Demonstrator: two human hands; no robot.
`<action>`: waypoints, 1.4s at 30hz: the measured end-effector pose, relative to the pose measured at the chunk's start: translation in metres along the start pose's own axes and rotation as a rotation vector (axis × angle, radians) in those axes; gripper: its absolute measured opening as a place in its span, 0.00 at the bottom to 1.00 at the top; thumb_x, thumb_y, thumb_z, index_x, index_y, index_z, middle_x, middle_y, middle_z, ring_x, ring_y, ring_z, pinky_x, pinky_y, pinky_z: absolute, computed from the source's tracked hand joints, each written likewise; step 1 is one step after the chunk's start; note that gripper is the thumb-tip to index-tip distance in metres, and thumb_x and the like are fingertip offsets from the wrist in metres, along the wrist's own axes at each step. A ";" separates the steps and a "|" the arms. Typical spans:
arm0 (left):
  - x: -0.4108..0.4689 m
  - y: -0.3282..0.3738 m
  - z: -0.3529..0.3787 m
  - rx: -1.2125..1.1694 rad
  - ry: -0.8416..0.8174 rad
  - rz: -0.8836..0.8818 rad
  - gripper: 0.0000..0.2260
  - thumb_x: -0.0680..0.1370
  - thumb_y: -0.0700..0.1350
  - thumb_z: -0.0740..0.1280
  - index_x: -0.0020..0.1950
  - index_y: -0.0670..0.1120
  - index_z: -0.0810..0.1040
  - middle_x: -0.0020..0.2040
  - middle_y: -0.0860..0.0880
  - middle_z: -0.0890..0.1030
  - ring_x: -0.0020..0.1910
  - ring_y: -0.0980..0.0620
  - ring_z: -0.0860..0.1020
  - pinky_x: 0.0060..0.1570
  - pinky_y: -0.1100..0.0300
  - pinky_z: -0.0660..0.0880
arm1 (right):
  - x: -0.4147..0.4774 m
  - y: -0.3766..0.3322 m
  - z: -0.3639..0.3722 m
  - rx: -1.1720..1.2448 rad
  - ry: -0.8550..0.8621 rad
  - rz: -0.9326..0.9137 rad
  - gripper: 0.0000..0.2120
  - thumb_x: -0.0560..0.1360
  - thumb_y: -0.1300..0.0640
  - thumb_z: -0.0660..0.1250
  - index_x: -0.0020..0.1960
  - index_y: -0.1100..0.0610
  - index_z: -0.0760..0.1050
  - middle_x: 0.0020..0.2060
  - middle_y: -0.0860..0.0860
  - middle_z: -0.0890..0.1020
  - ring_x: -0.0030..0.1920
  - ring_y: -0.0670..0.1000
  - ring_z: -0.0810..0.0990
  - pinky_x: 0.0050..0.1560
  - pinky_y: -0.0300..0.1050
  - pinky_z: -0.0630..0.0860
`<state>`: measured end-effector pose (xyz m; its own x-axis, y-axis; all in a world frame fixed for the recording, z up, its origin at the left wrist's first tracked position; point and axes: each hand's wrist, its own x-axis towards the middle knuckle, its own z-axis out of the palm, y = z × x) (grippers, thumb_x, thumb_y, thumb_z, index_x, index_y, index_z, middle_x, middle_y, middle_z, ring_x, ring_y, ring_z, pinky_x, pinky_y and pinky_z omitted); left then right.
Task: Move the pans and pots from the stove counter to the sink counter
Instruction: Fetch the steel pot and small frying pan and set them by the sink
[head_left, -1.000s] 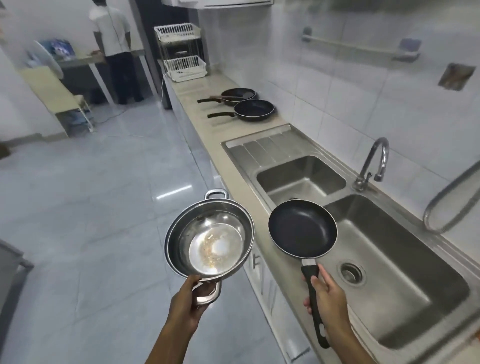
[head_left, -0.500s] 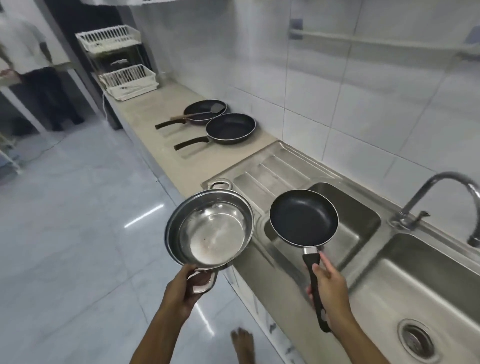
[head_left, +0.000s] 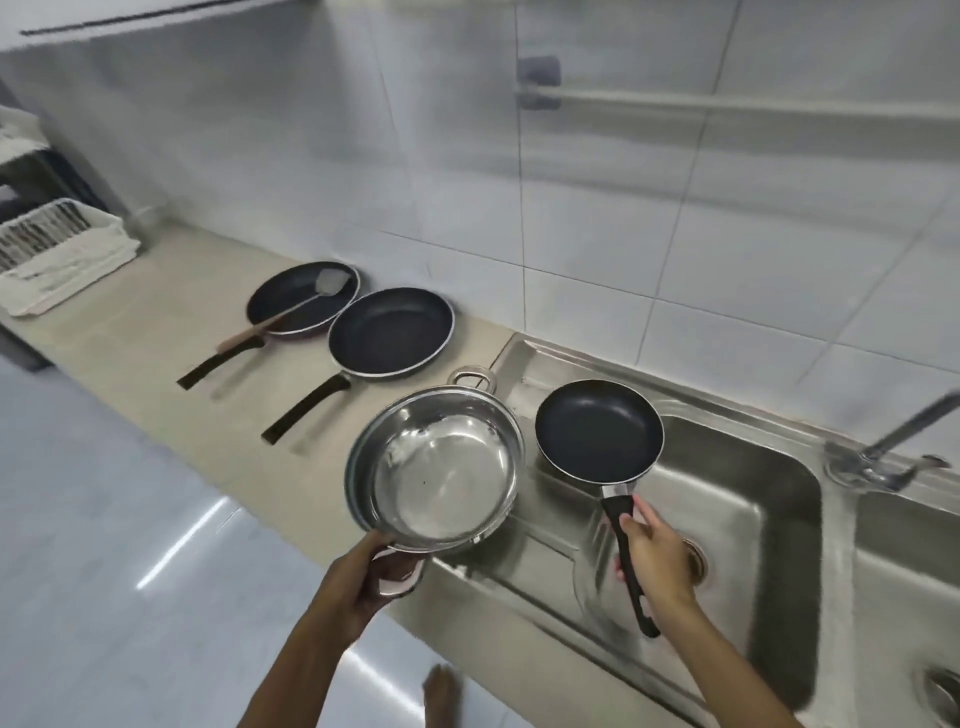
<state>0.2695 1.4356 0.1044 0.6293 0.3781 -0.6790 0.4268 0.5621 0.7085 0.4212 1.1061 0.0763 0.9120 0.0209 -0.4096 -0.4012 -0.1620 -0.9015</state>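
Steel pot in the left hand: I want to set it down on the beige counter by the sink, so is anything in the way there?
Two black frying pans occupy the beige counter further back; the near strip looks clear.

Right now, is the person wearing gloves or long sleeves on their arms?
No. The left hand and right hand are bare, with no gloves, rings or watch showing. Both forearms are uncovered as far as the picture's bottom edge, so no sleeves are visible.
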 end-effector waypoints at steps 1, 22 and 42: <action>0.013 0.011 -0.004 0.035 -0.029 -0.014 0.21 0.62 0.46 0.79 0.51 0.37 0.87 0.53 0.34 0.86 0.51 0.41 0.87 0.48 0.49 0.84 | 0.004 -0.001 0.009 0.009 0.021 0.003 0.21 0.82 0.63 0.62 0.73 0.49 0.72 0.40 0.58 0.85 0.23 0.54 0.76 0.25 0.46 0.75; 0.162 0.110 -0.048 0.209 -0.287 -0.195 0.14 0.76 0.45 0.71 0.56 0.37 0.85 0.54 0.35 0.87 0.54 0.43 0.86 0.55 0.49 0.80 | 0.047 -0.009 0.152 0.196 0.382 0.117 0.22 0.81 0.62 0.63 0.74 0.48 0.73 0.39 0.50 0.88 0.22 0.56 0.76 0.21 0.41 0.74; 0.191 0.100 -0.030 0.160 -0.253 -0.238 0.16 0.78 0.46 0.69 0.60 0.37 0.84 0.55 0.37 0.87 0.56 0.43 0.86 0.50 0.52 0.83 | 0.103 -0.013 0.163 0.190 0.336 0.133 0.20 0.83 0.60 0.61 0.73 0.45 0.71 0.41 0.50 0.89 0.22 0.51 0.76 0.22 0.41 0.73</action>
<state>0.4130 1.5858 0.0402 0.6320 0.0463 -0.7736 0.6638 0.4829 0.5711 0.5066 1.2713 0.0231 0.8155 -0.3162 -0.4847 -0.4977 0.0443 -0.8662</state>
